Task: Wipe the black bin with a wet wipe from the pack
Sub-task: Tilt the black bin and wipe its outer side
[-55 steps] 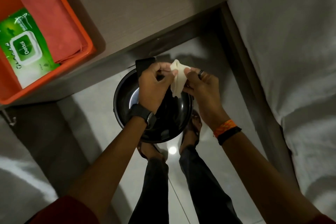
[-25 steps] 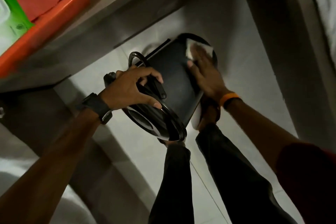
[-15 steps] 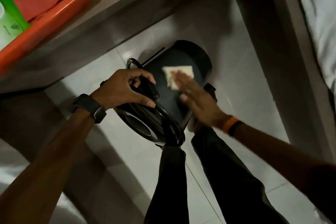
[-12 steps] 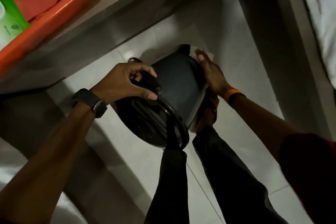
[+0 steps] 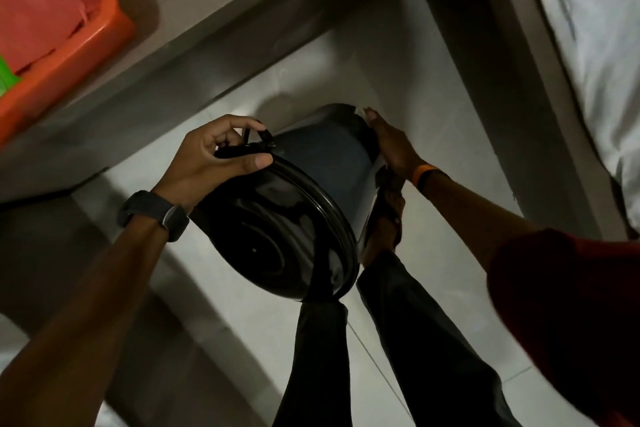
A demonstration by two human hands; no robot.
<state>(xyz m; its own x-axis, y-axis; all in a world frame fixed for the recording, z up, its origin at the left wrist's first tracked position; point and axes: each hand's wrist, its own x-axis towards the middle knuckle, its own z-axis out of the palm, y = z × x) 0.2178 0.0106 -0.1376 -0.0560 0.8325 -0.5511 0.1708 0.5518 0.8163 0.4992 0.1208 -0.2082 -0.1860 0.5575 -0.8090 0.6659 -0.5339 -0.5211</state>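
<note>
**Two hands hold a black bin tipped on its side**

Closest to the camera are two arms and two legs in dark trousers (image 5: 398,350). The legs stand on a pale tiled floor (image 5: 214,315).

The left arm wears a dark watch (image 5: 156,213) on the wrist. The left hand (image 5: 211,163) is closed around the rim of the black bin (image 5: 304,204). The thumb lies along the rim and the fingers curl over a thin black handle there.

The bin is tipped over, held up off the floor between the two hands. Its open mouth faces down and toward the camera, so the shiny dark inside shows. Its bottom end points away.

The right arm has a red sleeve (image 5: 568,315) and an orange band (image 5: 424,173) on the wrist. The right hand (image 5: 391,146) lies flat against the right side of the bin, near its far end. The fingers are stretched out and press on the bin wall. A small bit of white, the wet wipe (image 5: 361,112), peeks out by the fingertips. Most of it is hidden under the hand. A foot in a sandal (image 5: 384,218) shows just below that hand.

Further off, up on the left, is a grey table (image 5: 221,10). An orange tray (image 5: 90,45) sits on it with a pink cloth (image 5: 38,7) inside. A tiny green corner at the left edge may be the wipe pack (image 5: 6,80), but too little shows to be sure.

Far off on the right is a white bed sheet (image 5: 588,28).
</note>
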